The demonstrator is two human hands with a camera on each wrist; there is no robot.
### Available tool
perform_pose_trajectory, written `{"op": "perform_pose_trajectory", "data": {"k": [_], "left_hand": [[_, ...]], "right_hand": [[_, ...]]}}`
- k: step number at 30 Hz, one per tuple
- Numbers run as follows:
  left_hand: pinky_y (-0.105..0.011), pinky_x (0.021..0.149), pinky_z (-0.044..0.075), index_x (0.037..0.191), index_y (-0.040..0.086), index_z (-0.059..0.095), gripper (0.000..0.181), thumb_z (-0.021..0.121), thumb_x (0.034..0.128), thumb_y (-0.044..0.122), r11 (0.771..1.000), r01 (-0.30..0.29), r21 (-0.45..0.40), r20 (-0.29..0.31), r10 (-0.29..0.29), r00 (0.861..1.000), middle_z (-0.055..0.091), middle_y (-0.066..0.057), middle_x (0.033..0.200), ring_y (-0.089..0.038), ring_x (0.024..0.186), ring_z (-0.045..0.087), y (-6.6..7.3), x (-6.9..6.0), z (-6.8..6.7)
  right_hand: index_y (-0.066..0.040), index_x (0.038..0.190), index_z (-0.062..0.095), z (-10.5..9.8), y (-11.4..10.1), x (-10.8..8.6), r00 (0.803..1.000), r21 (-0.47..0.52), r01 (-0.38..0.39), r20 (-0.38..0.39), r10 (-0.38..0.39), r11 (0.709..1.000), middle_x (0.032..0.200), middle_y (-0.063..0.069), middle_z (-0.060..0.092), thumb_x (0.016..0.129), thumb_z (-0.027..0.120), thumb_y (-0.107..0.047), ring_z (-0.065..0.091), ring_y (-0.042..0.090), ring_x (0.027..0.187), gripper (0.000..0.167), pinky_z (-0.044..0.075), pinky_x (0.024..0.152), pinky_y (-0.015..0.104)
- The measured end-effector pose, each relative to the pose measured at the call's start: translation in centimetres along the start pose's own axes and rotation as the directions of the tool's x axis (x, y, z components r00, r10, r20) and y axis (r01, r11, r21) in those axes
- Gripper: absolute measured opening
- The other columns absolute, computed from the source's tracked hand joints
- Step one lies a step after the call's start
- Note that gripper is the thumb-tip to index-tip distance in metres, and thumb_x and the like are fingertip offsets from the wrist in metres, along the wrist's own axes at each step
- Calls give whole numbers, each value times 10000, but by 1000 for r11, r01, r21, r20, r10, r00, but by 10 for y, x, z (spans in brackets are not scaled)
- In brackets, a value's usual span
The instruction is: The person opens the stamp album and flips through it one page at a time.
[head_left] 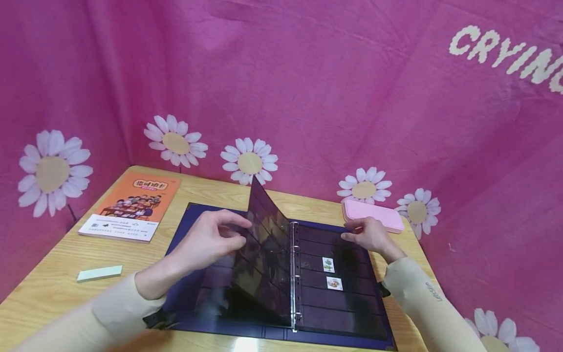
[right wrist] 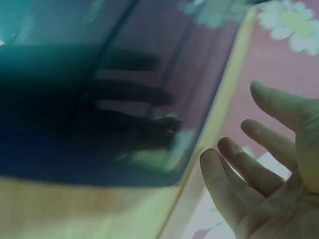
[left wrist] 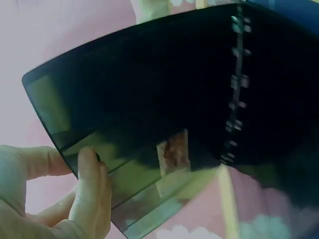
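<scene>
A stamp album (head_left: pixel 184 274) with a dark blue cover and black pocket pages lies spread on the table. My left hand (head_left: pixel 208 239) pinches the outer edge of a black page (head_left: pixel 266 249), which stands raised from the ring binding (head_left: pixel 293 274). The left wrist view shows the thumb and fingers on either side of that page (left wrist: pixel 139 99). On the right-hand page are two small stamps, one with a green plant (head_left: pixel 328 264) and one reddish (head_left: pixel 334 283). Over that page's upper right edge is my right hand (head_left: pixel 371 238), its fingers loosely spread and holding nothing (right wrist: pixel 264 169).
An orange booklet (head_left: pixel 140 193) lies at the back left of the wooden table (head_left: pixel 48 288), with a pale green strip-shaped piece (head_left: pixel 99 273) in front of it. Behind the album's right corner sits a pink case (head_left: pixel 374 214). Pink flowered cloth (head_left: pixel 286 98) hangs around the table.
</scene>
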State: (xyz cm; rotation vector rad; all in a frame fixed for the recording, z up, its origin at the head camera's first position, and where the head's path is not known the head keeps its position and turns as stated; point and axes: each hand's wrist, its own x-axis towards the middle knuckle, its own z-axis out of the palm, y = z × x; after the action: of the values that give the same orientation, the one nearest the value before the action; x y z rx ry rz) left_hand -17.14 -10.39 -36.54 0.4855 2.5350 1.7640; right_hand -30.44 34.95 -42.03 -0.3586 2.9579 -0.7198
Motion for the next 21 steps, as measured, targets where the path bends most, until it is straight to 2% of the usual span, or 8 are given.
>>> {"op": "perform_pose_trajectory", "data": {"k": [3, 4, 7, 11, 14, 19, 21], "left_hand": [[-316, 693, 664, 1272, -8, 808, 377, 779, 901, 52, 995, 96, -35, 18, -96, 995, 866, -181, 1037, -175, 751, 805, -20, -4, -14], [-327, 689, 671, 1274, -21, 802, 386, 781, 895, 51, 992, 125, -36, 27, -124, 992, 861, -183, 1009, -175, 726, 793, -26, -5, -17], [-359, 686, 688, 1262, -47, 792, 381, 788, 889, 30, 979, 202, -9, 53, -202, 978, 828, -207, 1081, -181, 682, 764, -46, -10, -25], [-370, 645, 680, 1227, -41, 798, 344, 807, 884, -9, 957, 273, 94, 77, -280, 957, 735, -220, 1202, -163, 643, 732, -69, -14, -28], [-359, 607, 667, 1182, -27, 804, 327, 822, 855, -44, 944, 285, 169, 91, -303, 949, 696, -183, 1099, -152, 615, 709, -80, -13, -24], [-335, 570, 649, 1108, 13, 791, 337, 843, 792, -92, 921, 283, 266, 89, -316, 945, 609, -90, 935, -161, 612, 698, -88, -12, -17], [-322, 551, 638, 1090, 34, 769, 346, 840, 775, -90, 917, 263, 301, 101, -305, 947, 577, -52, 891, -162, 601, 697, -100, -10, -16]], "right_hand": [[47, 1306, 791, 6, 17, 2, 1000, -83, -12, 15, 13, 997, 1301, 278, 807, 943, 902, -214, 792, 413, 1110, 460, 649, 993, 576], [44, 1306, 790, 8, 22, 3, 1000, -106, -14, 15, 15, 994, 1304, 280, 805, 939, 902, -205, 779, 413, 1110, 457, 632, 1019, 596], [30, 1309, 790, 12, 32, 5, 999, -154, -26, 16, 29, 988, 1308, 276, 804, 939, 897, -186, 744, 392, 1095, 442, 597, 1068, 621], [1, 1331, 788, 13, 37, 6, 997, -166, -62, 26, 67, 984, 1329, 271, 795, 936, 903, -182, 692, 370, 1068, 450, 588, 1070, 624], [-5, 1346, 784, 13, 38, 6, 996, -161, -71, 33, 78, 984, 1344, 268, 790, 934, 908, -173, 685, 370, 1084, 461, 583, 1083, 630], [6, 1344, 780, 14, 37, 7, 996, -159, -67, 39, 74, 985, 1305, 256, 801, 937, 905, -152, 716, 375, 1104, 454, 579, 1103, 633], [10, 1325, 786, 14, 35, 8, 997, -164, -63, 38, 70, 984, 1268, 249, 809, 933, 908, -145, 726, 373, 1094, 440, 583, 1095, 629]]}}
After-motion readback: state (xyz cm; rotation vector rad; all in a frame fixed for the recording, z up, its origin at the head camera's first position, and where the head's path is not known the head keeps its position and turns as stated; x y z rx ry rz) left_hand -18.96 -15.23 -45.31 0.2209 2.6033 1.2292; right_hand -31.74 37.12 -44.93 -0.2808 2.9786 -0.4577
